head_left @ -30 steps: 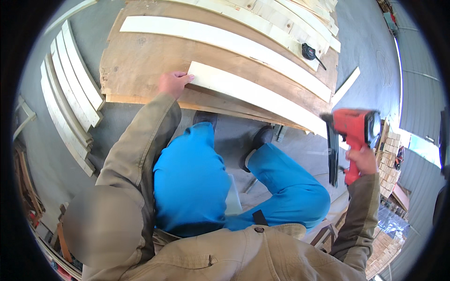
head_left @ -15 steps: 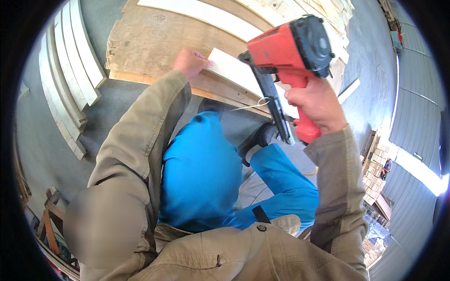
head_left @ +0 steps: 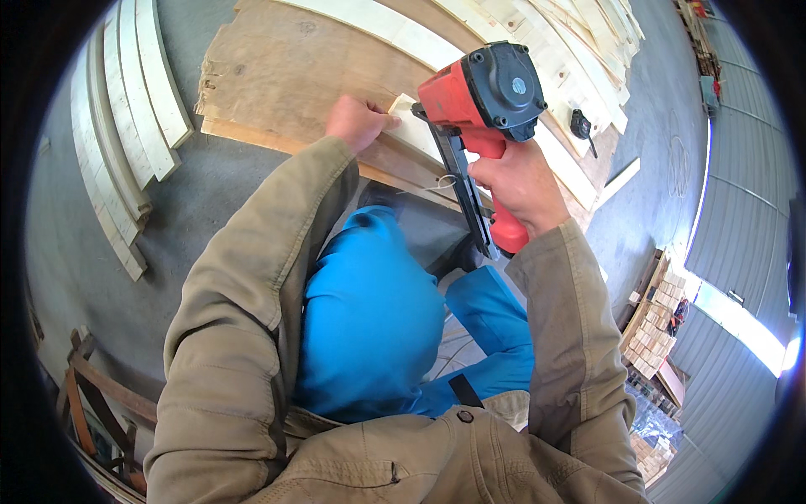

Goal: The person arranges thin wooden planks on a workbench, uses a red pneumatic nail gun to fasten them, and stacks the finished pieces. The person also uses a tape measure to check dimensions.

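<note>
My right hand (head_left: 522, 185) is wrapped round the handle of a red and black nail gun (head_left: 478, 97). The gun's long dark magazine (head_left: 460, 181) slants down toward my knees, and its body covers part of a pale wooden board (head_left: 411, 124). That board lies near the front edge of a worn plywood sheet (head_left: 277, 76). At the board's left end, my left hand (head_left: 359, 123) pinches it between thumb and fingers. A thin pale strand (head_left: 440, 183) shows beside the magazine.
Long pale boards (head_left: 149, 92) lie on the grey floor to the left. More planks (head_left: 579, 50) are piled at the far right of the plywood, with a small black tape measure (head_left: 580, 124) on them. Stacked wood blocks (head_left: 655, 328) stand at right; a brown frame (head_left: 96, 395) is lower left.
The nail gun has moved left, nearer my left hand, and now covers more of the board. The tape measure has come into sight on the planks behind it. My left hand still pinches the board.
</note>
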`<state>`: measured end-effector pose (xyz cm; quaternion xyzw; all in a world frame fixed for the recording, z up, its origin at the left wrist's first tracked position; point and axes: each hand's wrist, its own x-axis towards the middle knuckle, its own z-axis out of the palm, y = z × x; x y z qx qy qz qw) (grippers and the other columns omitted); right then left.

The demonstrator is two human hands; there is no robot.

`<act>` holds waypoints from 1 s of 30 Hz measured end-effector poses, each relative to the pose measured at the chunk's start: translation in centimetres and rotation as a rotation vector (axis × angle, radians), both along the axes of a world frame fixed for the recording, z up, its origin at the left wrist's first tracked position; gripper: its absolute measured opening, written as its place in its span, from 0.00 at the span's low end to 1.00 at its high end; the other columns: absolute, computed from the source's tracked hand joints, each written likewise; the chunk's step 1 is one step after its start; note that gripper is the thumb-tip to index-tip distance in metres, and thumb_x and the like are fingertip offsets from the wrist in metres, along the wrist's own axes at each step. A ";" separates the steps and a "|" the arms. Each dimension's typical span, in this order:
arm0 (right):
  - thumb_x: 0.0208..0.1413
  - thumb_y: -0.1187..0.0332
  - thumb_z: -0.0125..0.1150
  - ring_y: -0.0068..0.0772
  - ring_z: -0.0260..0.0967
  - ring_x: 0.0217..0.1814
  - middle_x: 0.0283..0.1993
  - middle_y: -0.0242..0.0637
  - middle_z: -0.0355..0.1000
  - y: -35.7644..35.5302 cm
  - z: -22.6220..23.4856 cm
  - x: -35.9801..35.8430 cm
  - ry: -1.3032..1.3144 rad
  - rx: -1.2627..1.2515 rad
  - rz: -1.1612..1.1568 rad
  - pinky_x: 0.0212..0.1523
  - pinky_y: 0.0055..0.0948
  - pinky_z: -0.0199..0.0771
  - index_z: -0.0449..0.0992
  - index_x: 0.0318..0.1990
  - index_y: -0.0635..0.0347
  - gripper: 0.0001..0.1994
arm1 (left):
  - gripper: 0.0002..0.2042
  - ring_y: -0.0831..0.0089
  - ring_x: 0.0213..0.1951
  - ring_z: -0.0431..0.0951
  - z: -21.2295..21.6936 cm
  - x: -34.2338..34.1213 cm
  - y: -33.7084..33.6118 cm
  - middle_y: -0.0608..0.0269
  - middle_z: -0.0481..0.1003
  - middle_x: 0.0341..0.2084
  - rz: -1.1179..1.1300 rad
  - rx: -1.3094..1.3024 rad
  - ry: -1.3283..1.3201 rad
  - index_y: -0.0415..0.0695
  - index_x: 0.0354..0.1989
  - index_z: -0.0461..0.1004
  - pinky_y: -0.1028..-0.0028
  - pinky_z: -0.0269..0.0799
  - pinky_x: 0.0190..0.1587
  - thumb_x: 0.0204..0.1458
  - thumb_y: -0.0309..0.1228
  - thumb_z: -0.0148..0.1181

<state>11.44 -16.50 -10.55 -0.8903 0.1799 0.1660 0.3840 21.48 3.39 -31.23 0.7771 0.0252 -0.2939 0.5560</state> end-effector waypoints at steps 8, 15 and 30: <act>0.45 0.72 0.63 0.56 0.80 0.44 0.40 0.57 0.81 0.4 0.2 0.1 -0.004 -0.021 0.023 0.50 0.40 0.78 0.78 0.49 0.73 0.21 | 0.14 0.73 0.25 0.79 0.4 0.0 0.0 0.58 0.83 0.23 -0.019 0.069 -0.015 0.36 0.31 0.87 0.68 0.74 0.30 0.46 0.35 0.80; 0.46 0.71 0.63 0.58 0.80 0.43 0.39 0.58 0.80 1.1 0.6 -0.2 -0.022 -0.018 0.015 0.50 0.42 0.78 0.80 0.47 0.71 0.19 | 0.14 0.69 0.27 0.82 0.8 0.0 0.1 0.56 0.84 0.24 -0.020 0.052 0.016 0.37 0.32 0.88 0.65 0.77 0.32 0.45 0.36 0.80; 0.52 0.67 0.66 0.30 0.78 0.31 0.34 0.40 0.78 3.1 0.4 -0.2 0.097 0.231 -0.133 0.36 0.34 0.79 0.78 0.46 0.70 0.17 | 0.16 0.67 0.28 0.81 -0.2 0.2 0.2 0.57 0.83 0.25 -0.055 0.028 -0.005 0.38 0.30 0.86 0.63 0.76 0.34 0.44 0.39 0.81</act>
